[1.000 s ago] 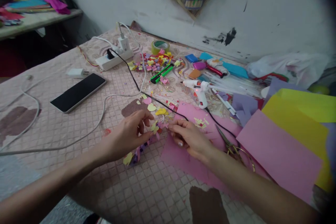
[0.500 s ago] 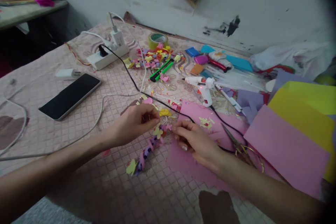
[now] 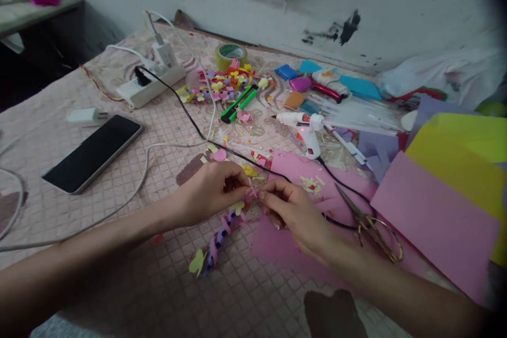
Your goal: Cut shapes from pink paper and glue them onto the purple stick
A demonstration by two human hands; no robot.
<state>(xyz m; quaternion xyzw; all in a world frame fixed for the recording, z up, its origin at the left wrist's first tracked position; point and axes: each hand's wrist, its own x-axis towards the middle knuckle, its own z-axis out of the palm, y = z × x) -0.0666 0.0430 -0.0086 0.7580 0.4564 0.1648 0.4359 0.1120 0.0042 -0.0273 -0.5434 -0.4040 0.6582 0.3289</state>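
Note:
Between my fingertips is a small pink paper flower (image 3: pixel 254 192). My left hand (image 3: pixel 212 190) pinches it from the left, thumb and forefinger together. From the right, my right hand (image 3: pixel 295 214) grips it in a thumb-and-finger pinch. Just below lies a purple dark-spotted paper stick (image 3: pixel 222 234), wound with a pink strip and bearing yellow paper butterflies (image 3: pixel 197 262); its upper end is partly hidden by my fingers. A yellow paper piece (image 3: pixel 249 170) lies right behind my hands.
A white glue gun (image 3: pixel 311 137) with a black cord, gold-handled scissors (image 3: pixel 370 227) and pink paper (image 3: pixel 433 224) lie to the right. Behind are a green cutter (image 3: pixel 238 104), tape (image 3: pixel 231 55) and paper cut-outs. A phone (image 3: pixel 95 153) and power strip (image 3: pixel 148 87) are left.
My left hand has moved right and down, and its fingertips now meet the pink paper flower held by my right hand. The view has shifted slightly.

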